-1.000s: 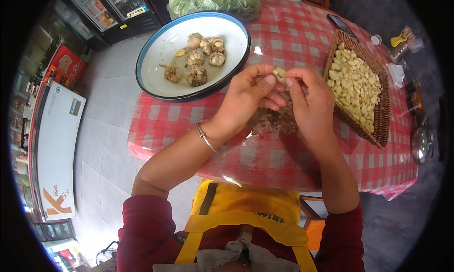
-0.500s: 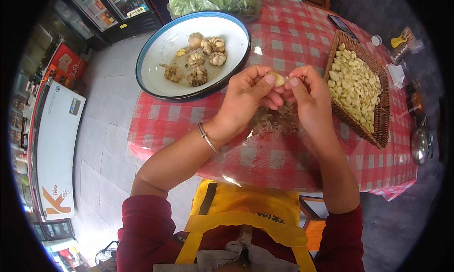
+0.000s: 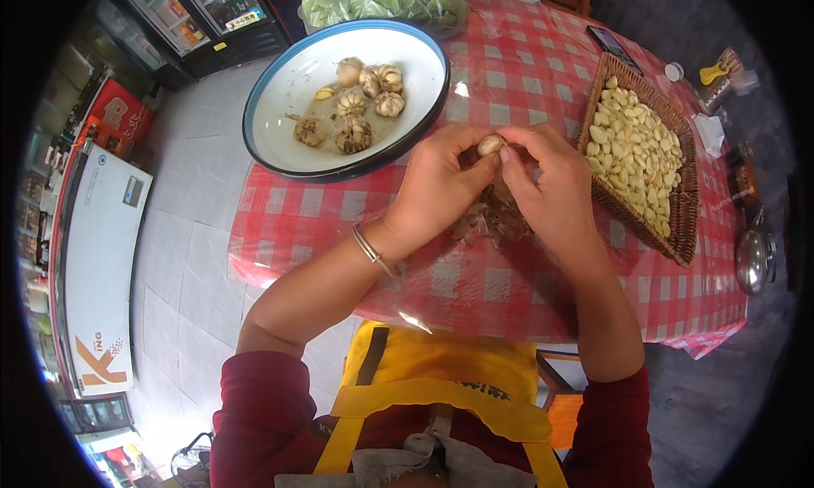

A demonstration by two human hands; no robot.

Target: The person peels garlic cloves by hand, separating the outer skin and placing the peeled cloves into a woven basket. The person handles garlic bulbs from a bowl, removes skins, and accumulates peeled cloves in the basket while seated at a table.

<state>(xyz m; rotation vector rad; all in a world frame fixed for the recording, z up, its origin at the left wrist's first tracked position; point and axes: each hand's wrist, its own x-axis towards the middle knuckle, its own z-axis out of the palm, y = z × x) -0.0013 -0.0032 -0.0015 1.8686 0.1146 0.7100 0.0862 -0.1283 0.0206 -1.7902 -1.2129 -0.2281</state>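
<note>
Between my two hands, above the table, is a garlic clove (image 3: 490, 144) with brownish skin on it. My left hand (image 3: 443, 179) pinches it between thumb and index finger. The thumb and fingertips of my right hand (image 3: 553, 181) press together on the clove's other side. Below them lies a heap of dry garlic skins (image 3: 490, 219), partly covered by my hands. To the left stands a white basin with a blue rim (image 3: 270, 136), where several garlic bulbs (image 3: 351, 104) and a loose clove lie. A brown wicker basket (image 3: 617, 206) on the right is full of peeled cloves (image 3: 638, 153).
A red-and-white checked cloth (image 3: 458, 297) under clear plastic covers the table. Behind the basin sits a plastic bag of green vegetables (image 3: 381, 5). A phone (image 3: 614, 47) and a small white-lidded container (image 3: 674, 72) are near the far right edge.
The pale clove seen between my fingers earlier is replaced in view by a browner, skin-covered surface. My hands have drawn closer together, and my right hand's fingers are more curled.
</note>
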